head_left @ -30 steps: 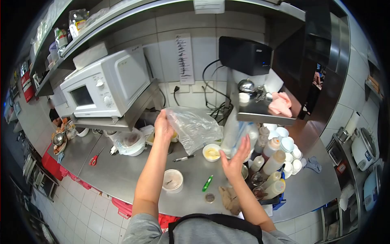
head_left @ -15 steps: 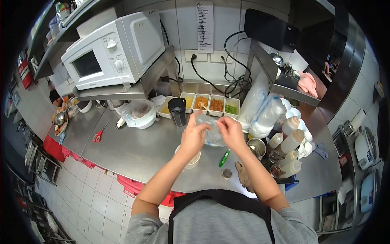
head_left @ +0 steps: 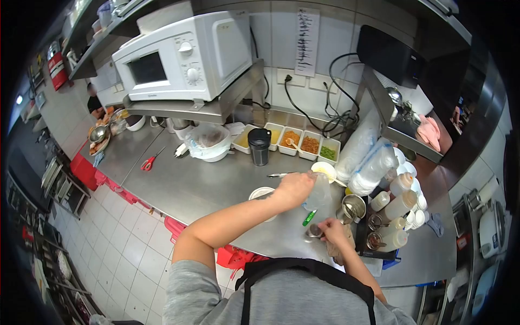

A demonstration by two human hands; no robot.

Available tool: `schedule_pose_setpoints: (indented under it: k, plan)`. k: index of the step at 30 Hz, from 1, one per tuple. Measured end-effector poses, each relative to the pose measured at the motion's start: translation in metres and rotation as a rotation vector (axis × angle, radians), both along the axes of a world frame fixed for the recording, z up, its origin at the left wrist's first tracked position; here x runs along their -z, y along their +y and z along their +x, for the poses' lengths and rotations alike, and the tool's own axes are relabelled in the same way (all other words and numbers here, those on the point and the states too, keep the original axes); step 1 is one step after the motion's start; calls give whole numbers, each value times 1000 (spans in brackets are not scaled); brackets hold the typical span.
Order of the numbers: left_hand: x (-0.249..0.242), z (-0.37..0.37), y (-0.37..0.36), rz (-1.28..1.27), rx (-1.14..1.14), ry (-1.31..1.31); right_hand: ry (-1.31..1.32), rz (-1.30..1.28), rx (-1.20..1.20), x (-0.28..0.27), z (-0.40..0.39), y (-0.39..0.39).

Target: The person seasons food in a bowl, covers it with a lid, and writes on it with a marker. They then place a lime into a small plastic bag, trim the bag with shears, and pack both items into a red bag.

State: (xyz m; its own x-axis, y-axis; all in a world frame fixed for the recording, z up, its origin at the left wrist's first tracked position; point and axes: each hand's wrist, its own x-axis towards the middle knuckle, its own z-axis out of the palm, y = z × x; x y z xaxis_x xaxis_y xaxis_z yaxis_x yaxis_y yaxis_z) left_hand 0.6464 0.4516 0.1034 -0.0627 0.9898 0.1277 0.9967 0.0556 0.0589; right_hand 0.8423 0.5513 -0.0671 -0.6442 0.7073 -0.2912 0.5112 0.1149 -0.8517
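My left hand (head_left: 295,189) is closed on a clear plastic bag (head_left: 320,194) that hangs above the steel counter. Lower and to the right, the fingers of my right hand (head_left: 333,231) pinch the edge of a small clear cup with dark contents (head_left: 314,231). Between the hands lies a green box cutter (head_left: 309,218). A round white tub (head_left: 261,193) stands partly hidden behind my left forearm. Beyond the bag is a white bowl (head_left: 325,170) with something yellow in it. A brown cloth-like item (head_left: 335,249) lies under my right wrist.
A black-lidded tumbler (head_left: 260,147) stands before several topping trays (head_left: 310,144). Squeeze bottles (head_left: 394,206) and a metal pot (head_left: 353,207) crowd the right side. Red scissors (head_left: 151,160) and a bag-lined white bowl (head_left: 210,145) are at left, below a microwave (head_left: 181,59) on a shelf.
My hands, together at the bag before, are now apart. The left keeps the bag; the right has come down to the small cup. The view has turned left, and the white bowl is uncovered.
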Motion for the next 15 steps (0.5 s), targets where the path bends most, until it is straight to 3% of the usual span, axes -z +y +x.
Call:
schedule_pose_setpoints:
  k: [1,3,5,7,10,11,13,15]
  plan:
    - [2,1,2,1,3,16,74,-233,109,-19,5,-2]
    - [7,1,5,3,5,46,417,-595,95,-52,25,11]
    - [8,0,7,-33,34,-19,796,-713,-38,-90,36,26]
    - [19,-4,14,-86,86,-74,914,-537,-9,-167,31,2]
    - [18,-5,28,-364,169,-523,781,107,-242,-182,3,-6]
    - [11,-9,24,-415,165,-672,486,452,-268,-198,-5,-20]
    - [-26,-7,6,-514,166,-975,225,910,-526,-193,-23,-17]
    - [-7,-12,19,-519,206,-971,55,808,-721,-172,-47,-6]
